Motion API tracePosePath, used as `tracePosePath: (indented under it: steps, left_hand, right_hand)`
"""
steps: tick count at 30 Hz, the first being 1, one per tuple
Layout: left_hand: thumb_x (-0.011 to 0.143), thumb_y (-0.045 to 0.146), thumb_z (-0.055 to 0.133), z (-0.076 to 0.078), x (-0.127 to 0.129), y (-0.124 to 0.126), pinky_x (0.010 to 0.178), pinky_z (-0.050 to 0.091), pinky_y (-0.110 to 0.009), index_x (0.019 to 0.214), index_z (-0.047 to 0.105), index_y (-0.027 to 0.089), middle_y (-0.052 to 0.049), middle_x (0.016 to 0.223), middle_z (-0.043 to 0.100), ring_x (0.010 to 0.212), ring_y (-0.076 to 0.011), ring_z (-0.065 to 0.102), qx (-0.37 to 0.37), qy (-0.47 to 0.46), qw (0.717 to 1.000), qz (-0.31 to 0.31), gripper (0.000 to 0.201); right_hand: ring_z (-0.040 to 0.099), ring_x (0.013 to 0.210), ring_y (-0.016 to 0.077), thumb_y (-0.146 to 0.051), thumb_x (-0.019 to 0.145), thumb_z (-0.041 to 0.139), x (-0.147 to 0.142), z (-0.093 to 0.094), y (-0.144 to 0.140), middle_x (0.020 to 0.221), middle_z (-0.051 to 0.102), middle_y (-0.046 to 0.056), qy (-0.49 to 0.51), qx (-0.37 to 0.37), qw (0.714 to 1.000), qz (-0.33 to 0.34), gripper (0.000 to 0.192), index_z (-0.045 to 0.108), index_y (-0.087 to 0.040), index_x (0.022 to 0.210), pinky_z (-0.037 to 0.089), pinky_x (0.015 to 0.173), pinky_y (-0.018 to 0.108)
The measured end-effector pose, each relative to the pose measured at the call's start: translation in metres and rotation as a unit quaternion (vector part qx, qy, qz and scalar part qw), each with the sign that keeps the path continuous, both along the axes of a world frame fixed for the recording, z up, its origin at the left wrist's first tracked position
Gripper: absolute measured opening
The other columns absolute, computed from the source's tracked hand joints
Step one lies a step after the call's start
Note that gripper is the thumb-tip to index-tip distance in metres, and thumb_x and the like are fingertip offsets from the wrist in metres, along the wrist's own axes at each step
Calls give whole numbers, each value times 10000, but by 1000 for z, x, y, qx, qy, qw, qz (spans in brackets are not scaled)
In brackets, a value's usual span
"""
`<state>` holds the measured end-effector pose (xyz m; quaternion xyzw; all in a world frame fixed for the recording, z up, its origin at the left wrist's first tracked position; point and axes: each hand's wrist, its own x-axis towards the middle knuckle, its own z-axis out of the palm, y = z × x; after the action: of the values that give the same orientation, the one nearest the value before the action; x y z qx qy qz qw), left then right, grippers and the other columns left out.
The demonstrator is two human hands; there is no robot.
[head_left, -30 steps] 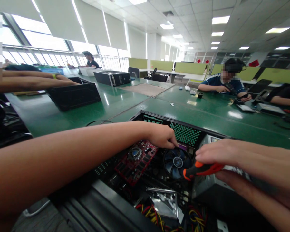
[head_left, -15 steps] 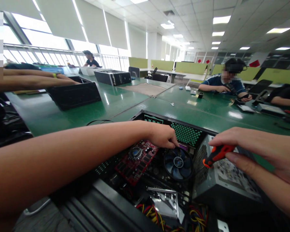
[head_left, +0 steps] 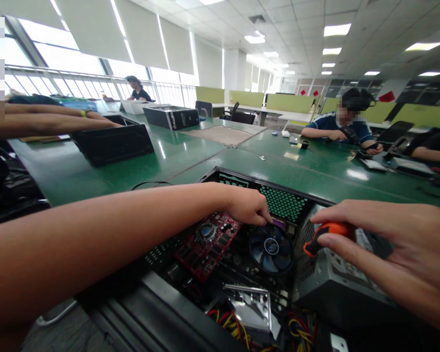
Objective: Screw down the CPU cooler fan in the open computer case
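Observation:
An opened black computer case point(head_left: 161, 298) lies in front of me. My right hand point(head_left: 381, 234) grips the orange and black handle of a screwdriver point(head_left: 330, 233) above the silver power supply point(head_left: 333, 283); the tool's tip is not clear to see. My left hand point(head_left: 250, 207) reaches into the case with curled fingers at the upper edge of the round CPU fan point(head_left: 271, 248). Whatever its fingertips pinch, if anything, is hidden. Left of the fan is a red graphics card point(head_left: 207, 247). A silver metal bracket point(head_left: 251, 308) lies below it, near coloured cables point(head_left: 229, 326).
The green table point(head_left: 190, 161) extends beyond the case. Another black case point(head_left: 113, 144) stands at left, under a co-worker's arms point(head_left: 47, 120). Farther back is a third case point(head_left: 172, 117). A person point(head_left: 352, 122) works at the right among small parts.
My right hand has shifted slightly left and down around the screwdriver, and its thumb lies farther along the handle. My left hand stays in place by the fan.

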<state>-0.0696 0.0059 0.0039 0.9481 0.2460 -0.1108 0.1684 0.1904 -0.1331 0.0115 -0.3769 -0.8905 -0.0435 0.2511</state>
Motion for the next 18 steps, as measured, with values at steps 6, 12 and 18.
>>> tracePosePath:
  steps: [6, 12, 18]
  left_hand:
    - [996, 117, 667, -2, 0, 1, 895, 533, -189, 1293, 850, 232, -15, 1191, 867, 976, -160, 784, -6, -12, 1000, 5, 367]
    - [1011, 122, 655, -1, 3, 1, 934, 530, -189, 1346, 824, 182, -44, 1240, 855, 1044, -169, 788, -11, 0, 1000, 11, 380]
    - [1011, 123, 656, -2, 5, 3, 924, 530, -184, 1346, 826, 200, -28, 1224, 859, 1033, -163, 789, -13, -9, 1000, 7, 383]
  right_hand:
    - [844, 1050, 348, -600, 1046, 627, 2, -7, 2, 1070, 896, 32, 1, -5, 1000, 10, 396, 827, -336, 1262, 698, 842, 400]
    - [847, 1044, 345, -556, 1037, 653, 6, -7, 3, 1068, 897, 26, 7, -7, 1000, 18, 362, 828, -345, 1273, 699, 840, 407]
    - [860, 961, 314, -458, 1060, 626, 5, 13, 13, 1044, 899, 13, 12, -10, 1000, 27, 327, 820, -353, 1301, 703, 809, 394]
